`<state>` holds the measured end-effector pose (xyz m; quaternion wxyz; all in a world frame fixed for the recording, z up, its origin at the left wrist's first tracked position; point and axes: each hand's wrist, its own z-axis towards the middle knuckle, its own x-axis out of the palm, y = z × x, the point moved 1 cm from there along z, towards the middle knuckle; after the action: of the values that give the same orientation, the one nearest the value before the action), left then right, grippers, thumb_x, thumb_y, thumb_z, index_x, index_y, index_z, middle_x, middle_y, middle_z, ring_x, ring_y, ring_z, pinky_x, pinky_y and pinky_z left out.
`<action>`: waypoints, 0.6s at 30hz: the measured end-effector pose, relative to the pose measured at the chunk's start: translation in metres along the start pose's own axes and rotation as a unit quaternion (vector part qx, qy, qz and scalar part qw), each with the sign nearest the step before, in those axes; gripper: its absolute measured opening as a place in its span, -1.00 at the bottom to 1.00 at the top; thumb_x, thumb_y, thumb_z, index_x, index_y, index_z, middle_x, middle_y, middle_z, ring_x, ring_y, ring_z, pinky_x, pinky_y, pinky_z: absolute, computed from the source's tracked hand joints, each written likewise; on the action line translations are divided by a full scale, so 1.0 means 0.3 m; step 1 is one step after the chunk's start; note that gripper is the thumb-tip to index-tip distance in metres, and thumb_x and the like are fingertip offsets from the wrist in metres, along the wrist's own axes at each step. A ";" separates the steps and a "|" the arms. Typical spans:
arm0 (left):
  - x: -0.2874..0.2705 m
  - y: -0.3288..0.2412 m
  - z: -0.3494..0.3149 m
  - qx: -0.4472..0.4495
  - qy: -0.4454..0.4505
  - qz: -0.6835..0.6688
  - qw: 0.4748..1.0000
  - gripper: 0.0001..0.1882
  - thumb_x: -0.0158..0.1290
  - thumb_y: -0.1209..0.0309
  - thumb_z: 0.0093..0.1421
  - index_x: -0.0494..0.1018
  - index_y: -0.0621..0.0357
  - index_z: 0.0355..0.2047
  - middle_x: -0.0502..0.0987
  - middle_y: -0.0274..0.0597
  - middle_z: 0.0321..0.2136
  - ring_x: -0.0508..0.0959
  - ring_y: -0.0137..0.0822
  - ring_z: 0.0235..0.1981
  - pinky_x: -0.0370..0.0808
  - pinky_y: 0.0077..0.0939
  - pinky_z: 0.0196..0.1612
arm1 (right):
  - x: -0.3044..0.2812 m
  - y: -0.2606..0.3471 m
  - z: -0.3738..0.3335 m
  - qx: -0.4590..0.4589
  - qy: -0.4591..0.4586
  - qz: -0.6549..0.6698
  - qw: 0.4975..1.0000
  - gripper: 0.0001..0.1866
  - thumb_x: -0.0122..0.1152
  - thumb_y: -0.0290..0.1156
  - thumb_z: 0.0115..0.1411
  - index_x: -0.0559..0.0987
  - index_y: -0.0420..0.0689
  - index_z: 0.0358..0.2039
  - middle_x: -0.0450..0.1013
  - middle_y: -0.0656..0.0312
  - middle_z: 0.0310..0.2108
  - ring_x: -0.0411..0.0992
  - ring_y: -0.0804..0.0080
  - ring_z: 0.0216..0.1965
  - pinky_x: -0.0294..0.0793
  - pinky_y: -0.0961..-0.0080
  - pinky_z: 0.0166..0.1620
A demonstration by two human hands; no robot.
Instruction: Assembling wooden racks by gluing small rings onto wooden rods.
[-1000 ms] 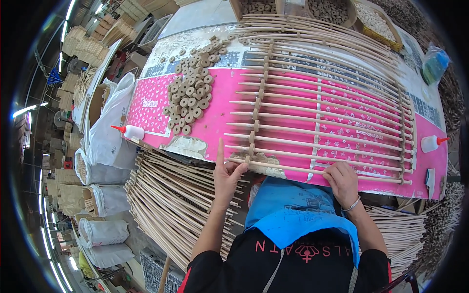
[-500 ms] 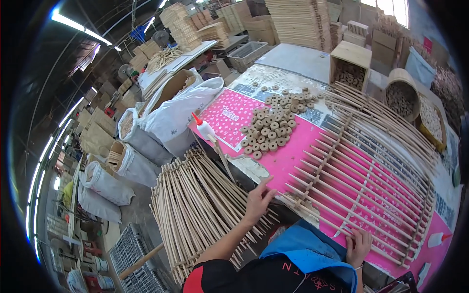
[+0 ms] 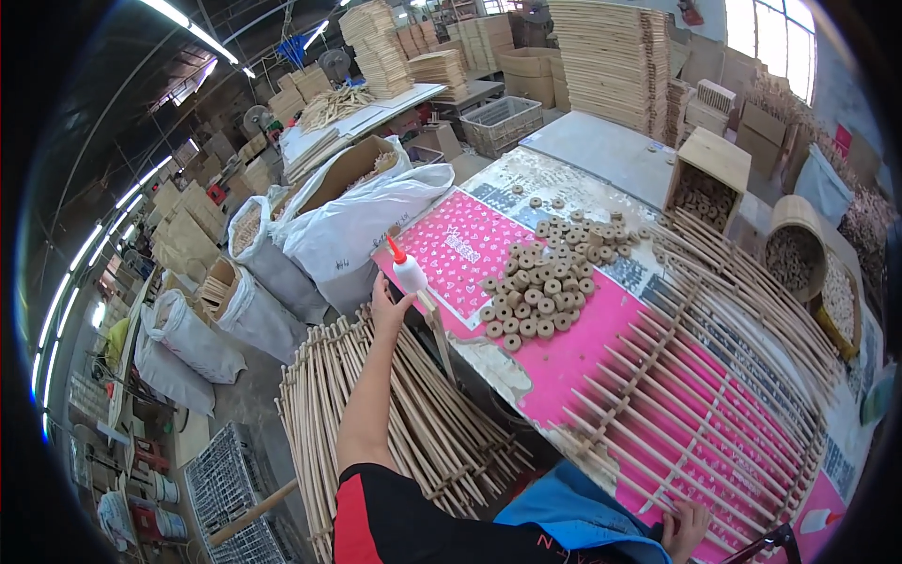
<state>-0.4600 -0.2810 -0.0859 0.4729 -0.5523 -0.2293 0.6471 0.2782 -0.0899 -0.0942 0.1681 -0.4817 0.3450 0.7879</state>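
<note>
My left hand [image 3: 390, 306] reaches to the table's far left corner, thumb and fingers spread beside a white glue bottle [image 3: 410, 274] with a red tip. Its fingers are just below the bottle; a firm grip does not show. My right hand [image 3: 686, 528] rests at the table's near edge, by the closest rod of a wooden rod rack [image 3: 695, 414], fingers loosely bent and partly hidden. The rack's parallel rods pass through crosspieces on a pink sheet [image 3: 554, 376]. Drilled round wooden discs [image 3: 540, 291] lie heaped beyond it.
Stacked rod racks [image 3: 376, 404] stand left of the table. Behind them are white sacks [image 3: 348, 226]. A wooden box [image 3: 709, 179] and a round tub [image 3: 794, 240] of small parts lie on their sides at the back right. A second glue bottle [image 3: 817, 520] lies near the right edge.
My left hand has moved left and away from me, from the table's front edge to the glue bottle. My right hand stays by the rack's near side. The view has shifted somewhat.
</note>
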 end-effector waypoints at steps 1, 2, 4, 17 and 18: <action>0.011 0.051 0.041 0.012 -0.001 -0.005 1.000 0.11 0.47 0.36 -0.01 0.06 0.14 0.48 0.39 0.06 0.29 0.45 -0.05 0.22 0.39 -0.20 0.27 | -0.007 0.004 0.009 -0.007 0.002 -0.005 1.000 -0.74 0.39 -0.35 0.20 0.64 -0.11 -0.11 0.55 0.05 -0.14 0.51 0.02 -0.11 0.46 0.08 0.00; 0.043 0.058 0.074 0.024 0.003 -0.014 1.000 0.12 0.49 0.35 -0.05 0.10 0.17 0.46 0.39 0.14 0.29 0.47 0.01 0.24 0.39 -0.20 0.30 | -0.031 0.043 0.037 -0.013 -0.013 -0.019 1.000 -0.78 0.39 -0.37 0.20 0.65 -0.11 -0.15 0.55 0.04 -0.19 0.52 0.01 -0.18 0.50 0.09 -0.08; 0.116 0.031 0.087 0.036 0.011 -0.005 0.999 0.01 0.48 0.38 -0.08 0.22 0.21 0.36 0.53 0.10 0.14 0.56 -0.02 0.14 0.46 -0.20 0.21 | -0.034 0.035 0.027 0.019 0.003 0.005 1.000 -0.80 0.39 -0.40 0.20 0.65 -0.13 -0.17 0.55 0.05 -0.23 0.53 0.02 -0.22 0.51 0.12 -0.12; 0.251 0.039 0.385 0.002 -0.028 -0.037 0.999 -0.18 0.48 0.45 -0.14 0.37 0.18 0.17 0.62 -0.04 -0.04 0.65 -0.12 -0.04 0.56 -0.28 0.06 | -0.073 0.080 0.069 0.051 0.080 -0.086 0.992 -0.84 0.37 -0.39 0.22 0.65 -0.09 -0.20 0.51 0.05 -0.24 0.47 0.00 -0.24 0.45 0.13 -0.13; 0.264 -0.011 0.434 0.007 -0.030 -0.044 0.999 -0.19 0.48 0.47 -0.16 0.38 0.19 0.14 0.61 -0.03 -0.04 0.64 -0.12 -0.03 0.55 -0.27 0.07 | -0.084 0.093 0.058 0.052 0.071 -0.101 0.991 -0.85 0.37 -0.39 0.22 0.65 -0.09 -0.20 0.50 0.03 -0.25 0.46 -0.02 -0.24 0.46 0.12 -0.13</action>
<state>-0.5756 -0.1818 -0.0856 0.4974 -0.5187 -0.2631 0.6437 0.2624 -0.0954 -0.0563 0.2465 -0.5592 0.3460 0.7119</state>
